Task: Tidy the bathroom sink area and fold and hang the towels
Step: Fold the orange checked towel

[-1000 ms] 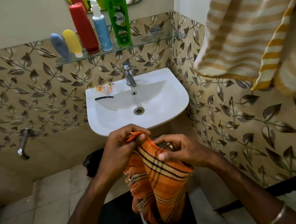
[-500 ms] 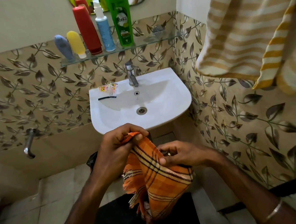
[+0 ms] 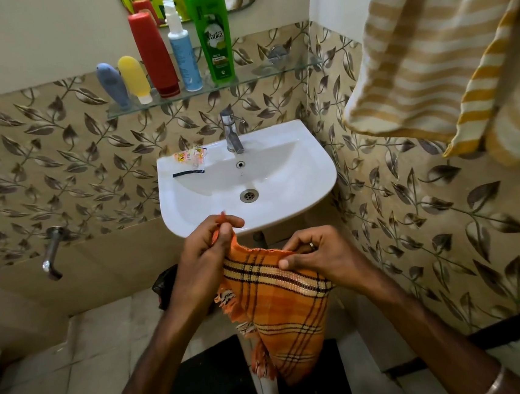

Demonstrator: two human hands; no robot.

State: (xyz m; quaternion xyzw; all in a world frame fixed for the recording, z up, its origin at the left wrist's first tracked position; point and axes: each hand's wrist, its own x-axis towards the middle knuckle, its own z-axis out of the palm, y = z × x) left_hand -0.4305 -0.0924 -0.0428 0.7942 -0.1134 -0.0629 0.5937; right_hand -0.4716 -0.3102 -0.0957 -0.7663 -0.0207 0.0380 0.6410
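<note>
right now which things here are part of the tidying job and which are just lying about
Job: orange cloth, held by left hand and right hand; striped towel; wrappers on sink; bottles on shelf.
Lying about: tap, wall spout.

An orange plaid towel point(image 3: 278, 306) with frayed fringe hangs below the front rim of the white sink point(image 3: 299, 193), its top edge stretched between two hands. At two o'clock a yellow-and-cream striped towel point(image 3: 429, 53) hangs against the right wall. On the sink's ledge at eleven o'clock lie small printed sachets point(image 3: 190, 156) and a thin black strip point(image 3: 188, 173). Five bottles stand on the glass shelf point(image 3: 272, 71) at twelve o'clock.
</note>
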